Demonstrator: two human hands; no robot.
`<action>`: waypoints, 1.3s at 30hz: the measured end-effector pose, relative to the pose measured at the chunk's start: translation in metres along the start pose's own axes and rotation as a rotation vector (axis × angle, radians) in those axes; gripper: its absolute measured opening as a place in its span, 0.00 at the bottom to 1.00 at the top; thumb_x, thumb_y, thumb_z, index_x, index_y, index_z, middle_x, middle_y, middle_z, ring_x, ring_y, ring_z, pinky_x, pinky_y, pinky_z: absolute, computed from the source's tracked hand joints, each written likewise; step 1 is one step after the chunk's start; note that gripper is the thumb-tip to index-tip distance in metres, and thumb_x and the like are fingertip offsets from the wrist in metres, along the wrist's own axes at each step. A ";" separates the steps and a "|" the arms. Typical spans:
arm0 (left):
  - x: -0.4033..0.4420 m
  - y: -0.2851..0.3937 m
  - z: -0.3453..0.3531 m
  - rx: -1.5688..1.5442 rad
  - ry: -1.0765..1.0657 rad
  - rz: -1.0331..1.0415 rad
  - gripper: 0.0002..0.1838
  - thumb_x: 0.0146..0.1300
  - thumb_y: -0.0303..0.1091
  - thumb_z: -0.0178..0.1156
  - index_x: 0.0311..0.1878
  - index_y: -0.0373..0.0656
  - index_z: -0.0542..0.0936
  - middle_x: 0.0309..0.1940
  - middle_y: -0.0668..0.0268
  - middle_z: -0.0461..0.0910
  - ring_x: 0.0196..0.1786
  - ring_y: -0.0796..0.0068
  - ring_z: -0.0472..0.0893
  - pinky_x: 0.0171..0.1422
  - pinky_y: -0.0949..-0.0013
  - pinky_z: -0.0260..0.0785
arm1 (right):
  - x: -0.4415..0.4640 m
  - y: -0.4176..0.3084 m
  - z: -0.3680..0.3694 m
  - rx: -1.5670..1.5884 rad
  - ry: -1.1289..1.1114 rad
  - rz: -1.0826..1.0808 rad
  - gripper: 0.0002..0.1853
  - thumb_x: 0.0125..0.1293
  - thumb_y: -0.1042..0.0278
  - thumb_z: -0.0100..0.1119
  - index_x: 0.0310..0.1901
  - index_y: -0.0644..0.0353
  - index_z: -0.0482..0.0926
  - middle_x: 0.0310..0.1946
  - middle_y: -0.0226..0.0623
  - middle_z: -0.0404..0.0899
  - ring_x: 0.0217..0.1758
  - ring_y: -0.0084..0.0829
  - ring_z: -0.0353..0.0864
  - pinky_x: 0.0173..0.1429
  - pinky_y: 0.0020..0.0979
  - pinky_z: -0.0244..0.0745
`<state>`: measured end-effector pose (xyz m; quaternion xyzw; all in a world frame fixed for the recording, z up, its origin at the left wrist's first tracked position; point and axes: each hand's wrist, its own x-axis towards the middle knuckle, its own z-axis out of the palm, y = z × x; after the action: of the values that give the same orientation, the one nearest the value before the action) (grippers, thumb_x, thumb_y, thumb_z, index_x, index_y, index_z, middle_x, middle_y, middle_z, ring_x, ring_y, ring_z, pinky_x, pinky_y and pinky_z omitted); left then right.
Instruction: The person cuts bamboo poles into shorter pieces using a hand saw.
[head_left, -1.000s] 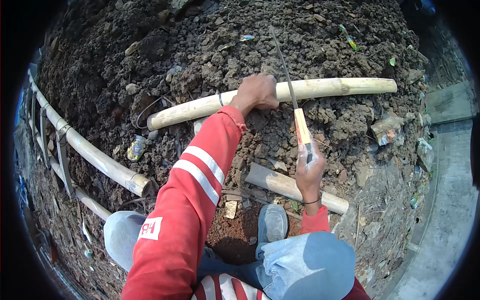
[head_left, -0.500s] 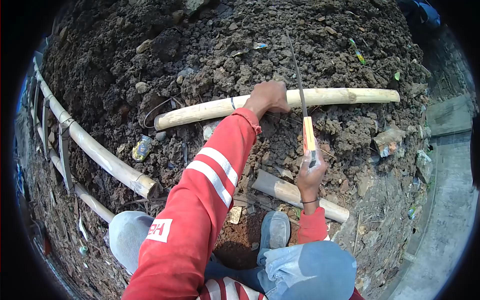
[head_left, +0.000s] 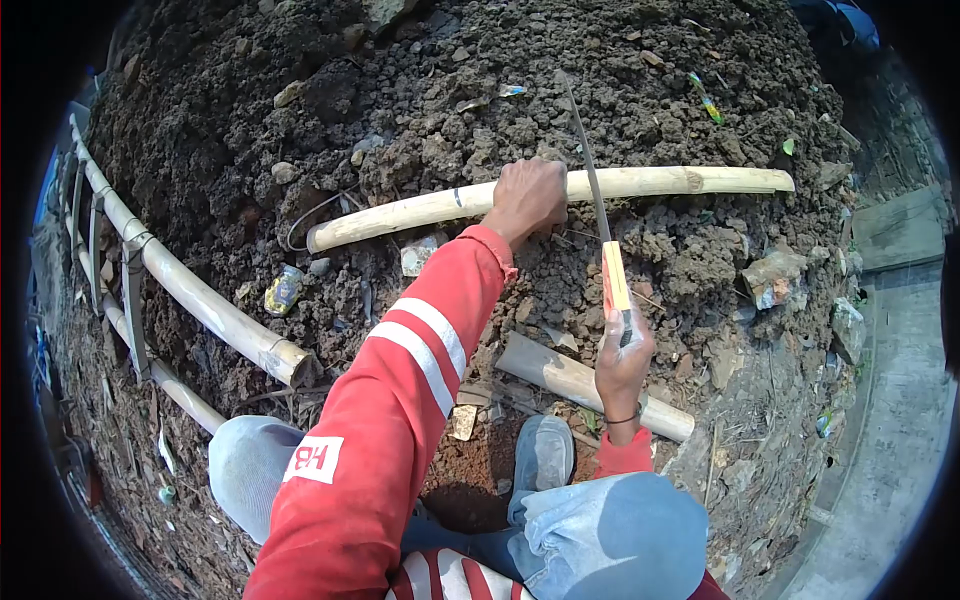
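Note:
A pale bamboo pole (head_left: 410, 215) lies across the lumpy soil in front of me, with a dark mark left of my grip. My left hand (head_left: 530, 195) is wrapped over its middle. In my right hand (head_left: 623, 370) is a hand saw (head_left: 590, 165), held by its yellow-and-black handle. The thin blade points away from me and crosses the pole just right of my left hand. Whether its teeth have cut into the bamboo I cannot tell. Under my right wrist lies a shorter bamboo piece (head_left: 555, 372), partly hidden by the hand.
At left stands a bamboo frame (head_left: 200, 290) with crosspieces. A crumpled wrapper (head_left: 284, 291), a broken brick chunk (head_left: 775, 278) and stones lie in the soil. A concrete strip (head_left: 885, 400) runs along the right. My shoe (head_left: 545, 455) rests below the short bamboo piece.
The saw's handle has shifted slightly toward me. The pole and my left hand appear a little further left and up, with the whole view shifting slightly.

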<state>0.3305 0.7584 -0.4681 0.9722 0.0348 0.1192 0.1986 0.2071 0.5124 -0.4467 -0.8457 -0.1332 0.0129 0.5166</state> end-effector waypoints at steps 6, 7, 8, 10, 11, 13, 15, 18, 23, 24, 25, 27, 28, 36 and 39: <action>0.005 0.001 -0.003 -0.003 -0.067 -0.008 0.10 0.44 0.29 0.65 0.32 0.35 0.84 0.27 0.43 0.84 0.34 0.43 0.88 0.39 0.49 0.82 | -0.114 0.013 -0.043 -0.145 0.055 0.023 0.28 0.75 0.62 0.52 0.70 0.73 0.73 0.55 0.59 0.85 0.58 0.43 0.88 0.60 0.39 0.79; 0.005 0.001 -0.001 0.008 -0.056 -0.015 0.11 0.44 0.29 0.65 0.32 0.34 0.85 0.27 0.43 0.85 0.34 0.43 0.88 0.40 0.49 0.82 | -0.112 0.014 -0.042 -0.147 0.059 0.035 0.28 0.75 0.62 0.52 0.70 0.73 0.73 0.55 0.59 0.85 0.58 0.43 0.88 0.60 0.39 0.79; 0.008 0.001 -0.001 0.022 -0.034 -0.020 0.11 0.43 0.29 0.65 0.32 0.34 0.85 0.27 0.43 0.85 0.34 0.43 0.88 0.40 0.49 0.82 | -0.096 0.016 -0.037 -0.120 0.054 -0.027 0.28 0.75 0.62 0.53 0.70 0.73 0.73 0.54 0.58 0.86 0.56 0.43 0.88 0.59 0.38 0.80; 0.005 0.005 0.000 0.022 -0.032 -0.004 0.11 0.43 0.30 0.66 0.32 0.35 0.87 0.28 0.43 0.85 0.34 0.43 0.88 0.41 0.49 0.82 | -0.050 0.013 -0.022 -0.078 0.058 -0.156 0.27 0.76 0.62 0.55 0.70 0.71 0.74 0.45 0.52 0.88 0.45 0.34 0.88 0.50 0.35 0.80; 0.006 0.005 -0.003 0.012 -0.044 -0.019 0.11 0.43 0.30 0.66 0.32 0.36 0.87 0.29 0.44 0.85 0.35 0.43 0.88 0.41 0.48 0.82 | -0.023 -0.007 -0.013 -0.059 0.024 0.021 0.24 0.77 0.63 0.56 0.69 0.69 0.75 0.35 0.43 0.84 0.35 0.27 0.80 0.43 0.34 0.77; 0.007 0.000 -0.007 0.011 -0.073 -0.043 0.11 0.44 0.30 0.65 0.33 0.38 0.86 0.30 0.45 0.86 0.36 0.42 0.88 0.42 0.48 0.81 | 0.031 -0.005 0.003 -0.016 0.010 -0.065 0.22 0.79 0.64 0.52 0.66 0.70 0.77 0.34 0.37 0.82 0.34 0.22 0.74 0.40 0.31 0.73; 0.016 -0.003 -0.015 0.028 -0.084 -0.027 0.11 0.45 0.30 0.65 0.33 0.37 0.85 0.30 0.45 0.86 0.37 0.43 0.88 0.42 0.48 0.81 | 0.048 -0.008 0.008 -0.016 0.003 -0.111 0.22 0.81 0.63 0.50 0.65 0.72 0.77 0.38 0.37 0.84 0.36 0.21 0.74 0.43 0.27 0.73; 0.006 0.002 -0.004 0.034 -0.059 -0.027 0.12 0.45 0.30 0.64 0.34 0.37 0.85 0.30 0.45 0.86 0.37 0.43 0.88 0.42 0.48 0.81 | 0.003 -0.011 -0.007 -0.066 0.009 -0.006 0.23 0.79 0.62 0.53 0.67 0.71 0.76 0.38 0.41 0.85 0.36 0.26 0.77 0.44 0.32 0.75; 0.007 0.000 -0.008 0.014 -0.111 -0.047 0.12 0.46 0.31 0.65 0.35 0.36 0.85 0.29 0.44 0.85 0.36 0.42 0.88 0.40 0.48 0.81 | -0.082 -0.005 -0.047 -0.045 -0.024 0.075 0.28 0.76 0.61 0.53 0.69 0.74 0.73 0.45 0.49 0.88 0.47 0.35 0.87 0.55 0.35 0.80; 0.004 0.007 -0.006 0.020 -0.092 -0.041 0.12 0.46 0.32 0.65 0.35 0.36 0.85 0.29 0.44 0.85 0.36 0.42 0.88 0.40 0.48 0.81 | -0.085 -0.008 -0.049 -0.092 -0.018 0.092 0.28 0.76 0.62 0.54 0.69 0.75 0.73 0.45 0.48 0.88 0.44 0.33 0.87 0.53 0.35 0.80; 0.002 0.010 -0.007 0.046 -0.105 -0.055 0.12 0.46 0.32 0.66 0.35 0.37 0.86 0.29 0.44 0.85 0.37 0.42 0.88 0.41 0.48 0.81 | -0.059 0.004 -0.031 0.008 0.049 -0.008 0.27 0.76 0.63 0.54 0.69 0.73 0.74 0.39 0.46 0.87 0.36 0.32 0.84 0.46 0.35 0.80; 0.002 0.012 -0.011 0.039 -0.080 -0.057 0.11 0.45 0.31 0.66 0.33 0.36 0.86 0.30 0.44 0.86 0.37 0.43 0.89 0.41 0.49 0.82 | 0.024 -0.014 0.002 -0.097 0.025 -0.050 0.22 0.77 0.66 0.56 0.66 0.70 0.77 0.31 0.47 0.82 0.30 0.34 0.79 0.40 0.37 0.77; 0.002 0.011 -0.011 0.026 -0.063 -0.086 0.10 0.44 0.29 0.67 0.31 0.35 0.87 0.31 0.44 0.87 0.37 0.44 0.89 0.42 0.50 0.82 | 0.058 -0.010 0.023 -0.069 0.071 -0.142 0.21 0.76 0.66 0.57 0.64 0.70 0.78 0.32 0.50 0.83 0.31 0.36 0.80 0.41 0.38 0.77; 0.012 0.000 -0.008 -0.019 -0.167 -0.090 0.11 0.45 0.29 0.63 0.33 0.36 0.85 0.30 0.44 0.86 0.37 0.43 0.88 0.41 0.48 0.81 | -0.085 0.007 -0.040 0.007 0.021 0.018 0.27 0.76 0.64 0.51 0.69 0.77 0.72 0.56 0.57 0.86 0.58 0.40 0.87 0.62 0.35 0.79; 0.001 0.009 -0.007 0.012 -0.133 -0.087 0.10 0.45 0.29 0.65 0.31 0.35 0.86 0.30 0.44 0.86 0.37 0.44 0.89 0.41 0.50 0.82 | -0.082 0.010 -0.032 -0.064 0.028 -0.075 0.28 0.79 0.59 0.51 0.69 0.75 0.72 0.58 0.56 0.84 0.59 0.39 0.86 0.63 0.36 0.77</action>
<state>0.3297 0.7531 -0.4588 0.9767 0.0642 0.0455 0.1996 0.1349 0.4604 -0.4496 -0.8562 -0.1580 -0.0227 0.4913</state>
